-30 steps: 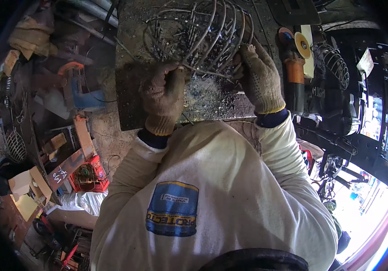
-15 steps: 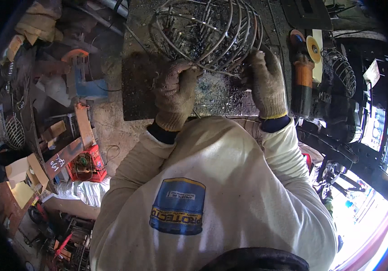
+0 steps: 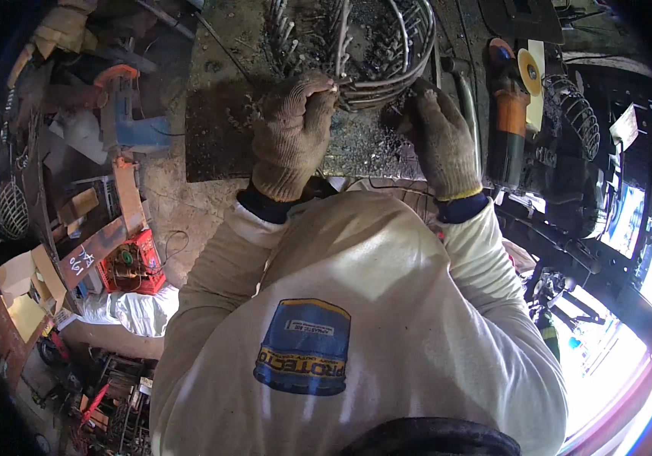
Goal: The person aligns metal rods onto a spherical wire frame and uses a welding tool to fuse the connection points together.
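A round frame of bent metal rods (image 3: 375,97) is at the far middle of the workbench, seen edge-on and cut off by the upper border. My left hand (image 3: 289,137), in a soiled knit glove, pinches the frame's near left end, where a bright spot shows on the metal. My right hand (image 3: 445,140), gloved alike, curls at the frame's right edge; its fingertips lie in dark shadow. Short metal rod pieces (image 3: 284,34) stand up from the dark, grit-strewn workbench (image 3: 219,144) behind and around the frame.
An orange-and-black angle grinder (image 3: 510,114) lies right of my right hand, with a yellowish disc (image 3: 528,70) beside it. Between them runs a metal bar (image 3: 466,106). A wire coil (image 3: 580,121) is farther right. To the left are a red crate (image 3: 132,262) and an open cardboard box (image 3: 30,285).
The frame has turned from a wide, open round to a narrower, edge-on bundle. My left hand has moved slightly left and away from me; the right stays near its place.
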`<state>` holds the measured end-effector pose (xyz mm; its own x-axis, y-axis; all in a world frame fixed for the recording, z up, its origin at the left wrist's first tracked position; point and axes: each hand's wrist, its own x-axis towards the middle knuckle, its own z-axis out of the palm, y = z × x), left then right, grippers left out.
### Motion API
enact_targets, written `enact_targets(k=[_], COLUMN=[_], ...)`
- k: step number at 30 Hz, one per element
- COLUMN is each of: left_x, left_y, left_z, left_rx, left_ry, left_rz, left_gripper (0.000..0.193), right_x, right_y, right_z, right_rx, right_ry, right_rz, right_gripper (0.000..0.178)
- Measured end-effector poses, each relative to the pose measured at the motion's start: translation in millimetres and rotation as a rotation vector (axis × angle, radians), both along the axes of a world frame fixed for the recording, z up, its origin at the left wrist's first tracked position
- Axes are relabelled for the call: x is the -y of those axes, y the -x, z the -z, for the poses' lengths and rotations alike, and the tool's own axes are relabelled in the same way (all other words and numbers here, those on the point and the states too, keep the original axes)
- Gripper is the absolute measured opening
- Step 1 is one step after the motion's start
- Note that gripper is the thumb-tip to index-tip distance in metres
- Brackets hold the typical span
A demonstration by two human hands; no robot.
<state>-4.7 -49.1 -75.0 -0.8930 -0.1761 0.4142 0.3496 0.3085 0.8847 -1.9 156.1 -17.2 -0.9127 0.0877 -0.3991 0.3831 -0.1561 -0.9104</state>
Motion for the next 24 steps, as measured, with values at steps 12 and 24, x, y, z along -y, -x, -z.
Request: enact_targets(k=[12, 24], left_x=[21.2, 30.7], left_y=[-3.3, 10.6], left_z=[-9.5, -8.9], left_rx=[-0.171, -0.113], left_ry=[0.376, 0.292], left_rz=[-0.041, 0.190], left_gripper=[0.016, 0.015], right_x=[-9.3, -1.1], right_y=[4.8, -56.9], right_z=[8.2, 15.9], right_rx=[-0.089, -0.096], right_ry=[-0.018, -0.086], right_rz=[-0.078, 0.194], right_gripper=[0.039, 0.036])
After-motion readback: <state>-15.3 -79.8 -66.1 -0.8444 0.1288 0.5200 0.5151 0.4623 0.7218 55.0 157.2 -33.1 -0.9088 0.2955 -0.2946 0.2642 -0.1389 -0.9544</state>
